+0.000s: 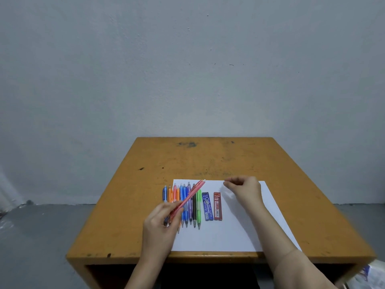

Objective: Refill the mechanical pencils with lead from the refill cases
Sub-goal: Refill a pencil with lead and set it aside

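Note:
My left hand [161, 221] grips a red translucent mechanical pencil [190, 197] by its lower part, tilted up to the right above the row, white eraser end on top. Several coloured mechanical pencils [185, 202] lie side by side on a white sheet of paper [229, 232]. To their right lie a blue lead refill case [209, 206] and a red lead refill case [217, 206], both flat on the paper. My right hand [244, 189] hovers beyond the red case with fingertips pinched together; whether something small sits between them I cannot tell.
An orange-brown wooden table [270, 163] carries the paper, with a grey wall close behind it. Grey floor shows on both sides. A crumpled white bag [373, 274] lies at the lower right corner.

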The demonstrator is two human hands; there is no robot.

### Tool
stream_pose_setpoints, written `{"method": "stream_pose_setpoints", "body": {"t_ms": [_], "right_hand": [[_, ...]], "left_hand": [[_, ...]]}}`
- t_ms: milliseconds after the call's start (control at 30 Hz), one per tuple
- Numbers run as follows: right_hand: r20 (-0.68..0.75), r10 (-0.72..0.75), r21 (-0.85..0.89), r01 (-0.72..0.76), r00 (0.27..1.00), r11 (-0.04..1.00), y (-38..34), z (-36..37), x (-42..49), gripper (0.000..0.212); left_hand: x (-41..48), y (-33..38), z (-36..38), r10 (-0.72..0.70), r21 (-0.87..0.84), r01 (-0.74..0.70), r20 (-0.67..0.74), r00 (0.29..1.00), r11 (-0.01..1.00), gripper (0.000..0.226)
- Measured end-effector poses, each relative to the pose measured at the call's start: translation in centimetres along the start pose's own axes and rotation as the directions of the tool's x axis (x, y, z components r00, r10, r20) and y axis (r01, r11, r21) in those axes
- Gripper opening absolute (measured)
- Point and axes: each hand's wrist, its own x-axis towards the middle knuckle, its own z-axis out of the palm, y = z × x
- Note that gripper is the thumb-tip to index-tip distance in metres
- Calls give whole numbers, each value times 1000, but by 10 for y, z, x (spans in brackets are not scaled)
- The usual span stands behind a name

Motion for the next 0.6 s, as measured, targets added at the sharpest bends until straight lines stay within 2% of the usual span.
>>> {"method": "stream_pose_setpoints", "body": {"t_ms": [67,167,333,600], "right_hand": [[42,-30,124,25,999,992,-13,-2,-8,10],[114,-51,202,27,992,979,-30,-4,-20,10],[262,-21,428,-97,965,899,-46,-3,-35,9],[340,19,476,-190,940,859,-47,2,-40,7]], "left_hand": [[0,-1,0,10,7,-10,5,1000,1000,32],[0,0,0,21,14,-21,4,1000,1000,33],[0,2,0,21,16,-22,10,1000,1000,31],[-1,4,-1,49,11,-49,12,999,999,30]]}}
